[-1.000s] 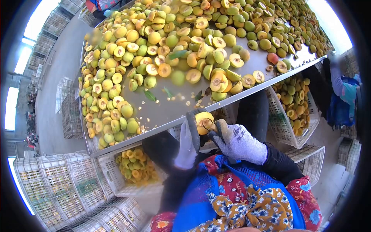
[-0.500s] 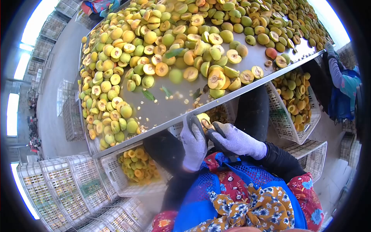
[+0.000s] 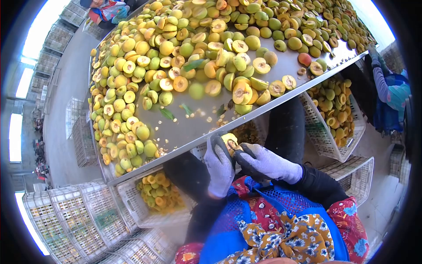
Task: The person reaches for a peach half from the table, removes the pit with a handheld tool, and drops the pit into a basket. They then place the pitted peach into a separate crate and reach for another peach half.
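My left hand [image 3: 220,165], in a lilac glove with dark palm and fingers, is closed around a cut peach half [image 3: 229,140], just below the table's front edge. The yellow cut face shows a brown pit hollow. My right hand [image 3: 267,162], gloved alike, is closed with its fingertips against that face. Whatever its fingers hold is hidden. Beyond the hands, the metal table [image 3: 184,130] carries a large heap of halved yellow-green peaches [image 3: 173,48]. Small pale kernels and green leaves [image 3: 167,113] lie scattered near the front edge.
A crate of peaches [image 3: 159,191] stands under the table to my left, another crate [image 3: 336,112] to the right. Stacked white crates [image 3: 77,211] fill the lower left. One co-worker [image 3: 391,99] is at the right edge, another person [image 3: 107,11] at the far left corner.
The view has shifted slightly. My hands stay together at the peach half, whose cut face is turned a little more into view. The far-left person shows leaning further in.
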A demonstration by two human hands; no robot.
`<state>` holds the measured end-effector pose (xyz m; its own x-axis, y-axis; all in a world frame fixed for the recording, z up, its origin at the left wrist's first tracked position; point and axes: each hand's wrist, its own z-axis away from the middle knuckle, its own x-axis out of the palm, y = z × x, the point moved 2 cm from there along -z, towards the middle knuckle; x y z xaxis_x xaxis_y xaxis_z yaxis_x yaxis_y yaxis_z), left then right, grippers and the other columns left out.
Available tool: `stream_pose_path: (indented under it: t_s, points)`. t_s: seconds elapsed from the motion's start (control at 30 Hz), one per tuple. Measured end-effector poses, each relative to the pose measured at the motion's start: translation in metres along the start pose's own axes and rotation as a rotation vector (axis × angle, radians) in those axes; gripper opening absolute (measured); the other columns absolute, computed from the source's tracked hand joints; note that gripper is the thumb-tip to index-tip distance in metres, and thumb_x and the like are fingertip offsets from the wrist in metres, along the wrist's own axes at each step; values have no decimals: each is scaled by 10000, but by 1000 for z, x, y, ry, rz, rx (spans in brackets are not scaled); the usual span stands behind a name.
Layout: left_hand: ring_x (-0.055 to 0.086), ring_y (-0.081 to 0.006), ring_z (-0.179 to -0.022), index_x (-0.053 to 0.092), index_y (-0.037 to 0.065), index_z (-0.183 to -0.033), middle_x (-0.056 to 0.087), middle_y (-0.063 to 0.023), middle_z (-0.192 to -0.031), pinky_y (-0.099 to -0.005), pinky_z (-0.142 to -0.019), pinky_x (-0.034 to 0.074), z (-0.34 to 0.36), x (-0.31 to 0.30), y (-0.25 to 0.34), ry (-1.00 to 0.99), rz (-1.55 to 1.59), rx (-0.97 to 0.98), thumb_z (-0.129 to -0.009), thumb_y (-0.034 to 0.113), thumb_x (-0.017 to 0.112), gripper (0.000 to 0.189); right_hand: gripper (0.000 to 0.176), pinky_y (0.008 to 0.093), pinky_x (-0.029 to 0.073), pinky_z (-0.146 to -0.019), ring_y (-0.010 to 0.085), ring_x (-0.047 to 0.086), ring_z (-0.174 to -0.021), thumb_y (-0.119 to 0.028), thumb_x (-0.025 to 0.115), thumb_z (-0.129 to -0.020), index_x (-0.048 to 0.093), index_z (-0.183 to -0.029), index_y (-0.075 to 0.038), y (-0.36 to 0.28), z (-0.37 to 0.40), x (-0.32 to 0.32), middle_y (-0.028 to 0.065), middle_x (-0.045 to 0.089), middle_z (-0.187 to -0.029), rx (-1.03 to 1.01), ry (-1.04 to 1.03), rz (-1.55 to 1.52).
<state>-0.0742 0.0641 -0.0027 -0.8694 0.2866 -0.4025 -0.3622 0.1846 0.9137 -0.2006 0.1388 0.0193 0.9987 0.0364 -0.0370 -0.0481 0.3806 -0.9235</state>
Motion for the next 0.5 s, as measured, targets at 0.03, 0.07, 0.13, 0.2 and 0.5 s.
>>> stream_pose_path:
  t_s: [0.03,0.07,0.13,0.2,0.5]
  points:
    - [654,-360,-944,596,-11,-1132,660,-207,-1006,-409,-824,494,1,0,0,-10,32,-8,-1016,118,388,271,338,470,485,-591,354,629,-678,-293,483,-1006,540,-981,38,-4,3,0,250,593,-751,251,-103,-319]
    - [653,-352,-944,594,-11,-1138,659,-206,-999,-409,-823,495,1,0,0,-23,2,18,-1022,126,384,276,344,472,485,-606,360,628,-702,-298,482,-1008,539,-985,41,-2,2,0,248,590,-747,159,-59,-189]
    - [652,-334,-944,589,-10,-1151,657,-205,-984,-409,-821,497,-1,2,-3,-48,-58,72,-1034,144,377,287,358,477,483,-635,372,627,-749,-307,479,-1011,535,-994,46,13,-2,2,245,584,-739,-28,27,71]
    - [651,-310,-955,580,-7,-1170,645,-196,-1022,-389,-831,505,-1,6,-15,-92,0,34,-1039,159,375,295,335,490,480,-639,405,632,-775,-294,480,-1010,529,-1035,36,26,0,4,269,592,-764,-106,121,355]
    - [657,-315,-998,495,18,-1223,602,-163,-1125,-423,-871,561,-8,8,-42,-340,715,-257,-1023,221,465,286,325,541,467,-581,463,628,-708,-244,531,-990,504,-1077,68,24,11,8,296,597,-735,-140,268,321]
